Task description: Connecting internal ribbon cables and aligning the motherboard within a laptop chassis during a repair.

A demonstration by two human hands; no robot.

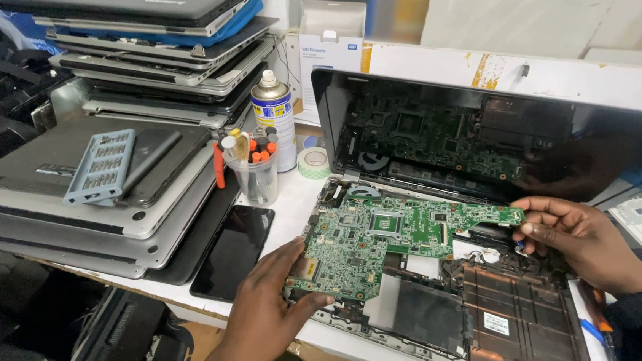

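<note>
Both hands hold the green circuit board (389,235) just above the opened laptop base (508,325) near the surface's front edge: left hand (269,306) fingers pinch its lower-left corner, right hand (576,239) fingers grip its right end (the glossy screen (492,137) mirrors it).

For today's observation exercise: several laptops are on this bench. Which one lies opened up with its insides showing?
The laptop at the right, under both hands: its base has no cover, and the green circuit board is lifted over it. The stacked laptops at left are all closed.
</note>
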